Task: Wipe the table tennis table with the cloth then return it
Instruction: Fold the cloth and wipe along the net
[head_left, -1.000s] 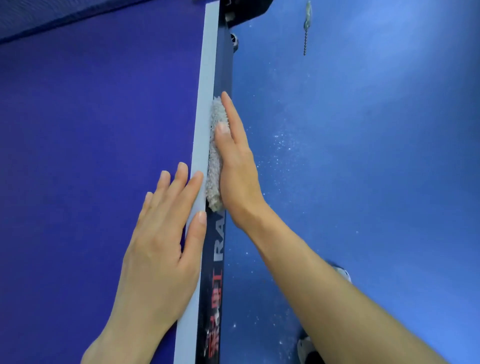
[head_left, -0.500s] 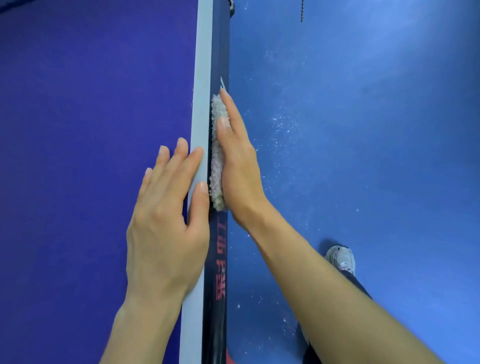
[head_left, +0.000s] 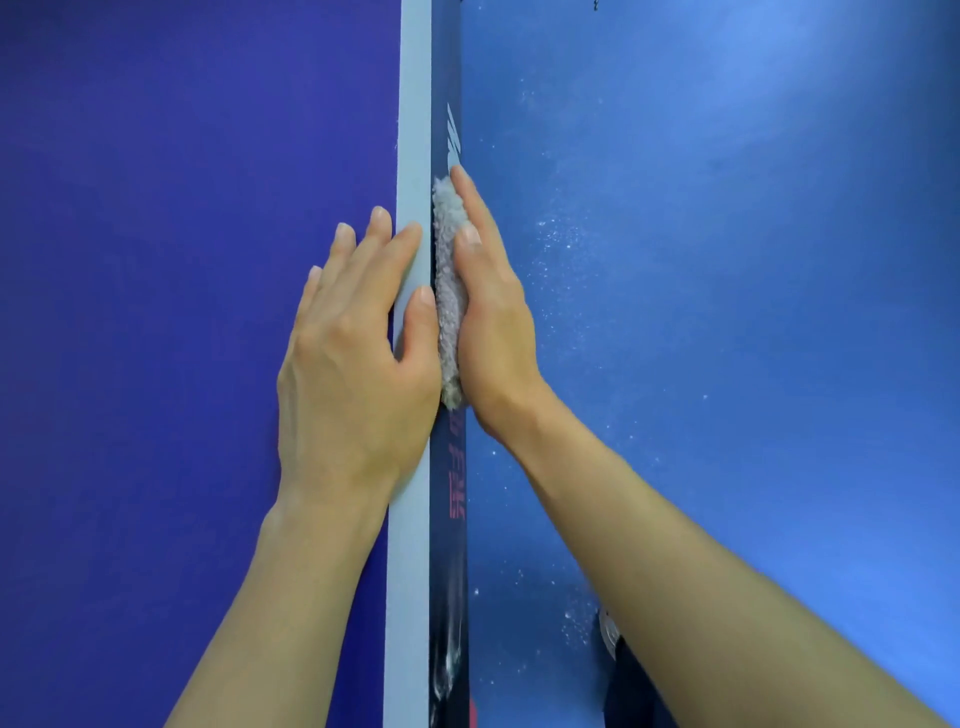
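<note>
While left hand (head_left: 353, 374) lies flat, fingers straight, on the worktop (head_left: 182, 312), right hand (head_left: 493, 332), fingers straight, presses cloth (head_left: 448, 291) against its 3 o'clock edge (head_left: 448, 545).

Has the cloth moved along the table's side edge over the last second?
Yes. The cloth has slid toward the person along the side rail: the white lettering, earlier nearer than it, now shows beyond it.

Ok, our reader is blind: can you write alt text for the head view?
A right hand presses a grey cloth against the dark side edge of a table tennis table, while the left hand rests flat on its top.
</note>
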